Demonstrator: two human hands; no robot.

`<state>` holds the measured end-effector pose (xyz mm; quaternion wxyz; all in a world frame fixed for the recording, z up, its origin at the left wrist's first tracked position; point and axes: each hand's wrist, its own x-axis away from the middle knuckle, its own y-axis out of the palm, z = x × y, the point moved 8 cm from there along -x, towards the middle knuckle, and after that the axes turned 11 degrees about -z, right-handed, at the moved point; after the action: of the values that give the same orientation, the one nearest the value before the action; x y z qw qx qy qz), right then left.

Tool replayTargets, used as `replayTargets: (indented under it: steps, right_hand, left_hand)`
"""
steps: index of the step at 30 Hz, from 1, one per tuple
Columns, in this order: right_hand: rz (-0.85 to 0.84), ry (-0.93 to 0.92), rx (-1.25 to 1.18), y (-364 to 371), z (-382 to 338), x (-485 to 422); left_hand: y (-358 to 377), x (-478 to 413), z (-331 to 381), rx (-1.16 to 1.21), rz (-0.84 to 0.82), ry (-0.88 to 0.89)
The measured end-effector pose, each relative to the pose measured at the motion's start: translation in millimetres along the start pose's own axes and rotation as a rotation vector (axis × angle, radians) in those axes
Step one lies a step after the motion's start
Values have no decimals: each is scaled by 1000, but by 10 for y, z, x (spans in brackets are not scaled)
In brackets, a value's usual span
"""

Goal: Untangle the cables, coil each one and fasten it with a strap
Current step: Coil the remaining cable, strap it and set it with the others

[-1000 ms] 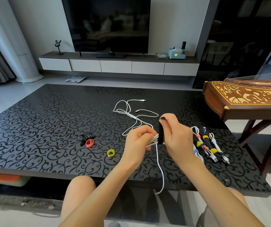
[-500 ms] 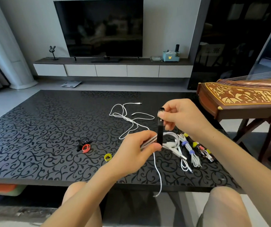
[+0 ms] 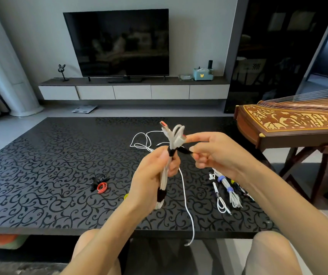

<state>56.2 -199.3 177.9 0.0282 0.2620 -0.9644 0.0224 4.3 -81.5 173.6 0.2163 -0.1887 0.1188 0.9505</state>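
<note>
My left hand point(image 3: 151, 181) grips a coiled white cable bundle point(image 3: 174, 135) upright above the table, its loops and a red-tipped plug sticking up. A black strap point(image 3: 172, 152) circles the bundle near the top; my right hand point(image 3: 216, 153) pinches the strap's free end and holds it out to the right. A second black strap point(image 3: 160, 195) wraps the bundle's lower end. A loose white cable point(image 3: 187, 207) lies tangled on the black patterned table point(image 3: 40, 175) behind my hands and hangs over its front edge.
Several coiled, strapped cables point(image 3: 228, 187) lie on the table to the right. A red strap roll point(image 3: 102, 187) with black straps sits left of centre; a yellow one point(image 3: 126, 196) peeks from behind my left wrist. A wooden zither point(image 3: 290, 122) on a stand is at the right.
The bundle has been turned from lying level to upright and lifted. The black strap, held vertically before, now wraps the bundle with its end drawn to the right. The camera has tilted up.
</note>
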Motion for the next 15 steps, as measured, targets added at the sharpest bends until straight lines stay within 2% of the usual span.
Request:
replayTargets:
  steps: [3, 7, 12, 15]
  right_hand:
    - [23, -24, 89, -5, -42, 39]
    - [-89, -46, 198, 124, -52, 98]
    - [148, -138, 555, -2, -127, 71]
    - [191, -151, 562, 3, -34, 44]
  left_hand:
    - [-111, -26, -118, 60, 61, -78]
    - [-249, -32, -128, 7, 44, -116]
    - [-257, -2, -127, -43, -18, -162]
    - [-261, 15, -113, -137, 27, -169]
